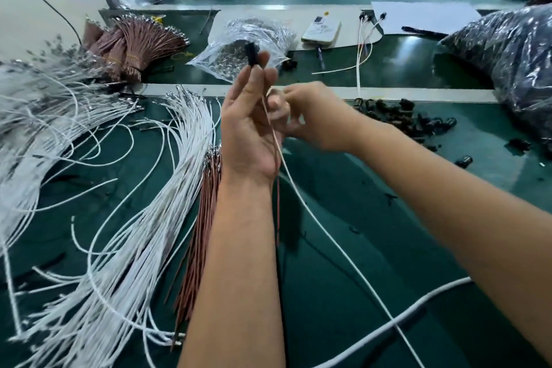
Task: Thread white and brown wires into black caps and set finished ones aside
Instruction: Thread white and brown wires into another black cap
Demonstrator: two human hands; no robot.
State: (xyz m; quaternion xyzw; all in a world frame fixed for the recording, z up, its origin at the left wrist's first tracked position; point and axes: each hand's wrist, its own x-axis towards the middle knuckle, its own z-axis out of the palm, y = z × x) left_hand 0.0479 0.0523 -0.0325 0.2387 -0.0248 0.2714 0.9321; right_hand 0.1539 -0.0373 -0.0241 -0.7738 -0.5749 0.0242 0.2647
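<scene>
- Black plastic, small and blocky: that is the cap (252, 54) you pinch at the fingertips of your left hand (248, 122), raised above the middle of the bench (343, 248).
- Its long axis stands nearly upright, top end pointing toward the far edge of the bench.
- From under the cap a brown wire (277, 203) and a white wire (328, 236) run down past your left palm; the white one slants off toward the near right corner.
- Your right hand (310, 116) sits just beside the left, fingers curled on the wires below the cap; motion blur hides the exact pinch.
- Loose white wires (125, 218) fan across the left side of the bench, with a bundle of brown wires (200, 236) touching your left forearm.
- Toward the far edge, a clear plastic bag (239, 48) holds small shiny metal pieces.
- At the right edge, a big clear bag (507, 51) is packed with dark parts, too small to tell apart, and loose black caps (412, 119) lie scattered near it.
</scene>
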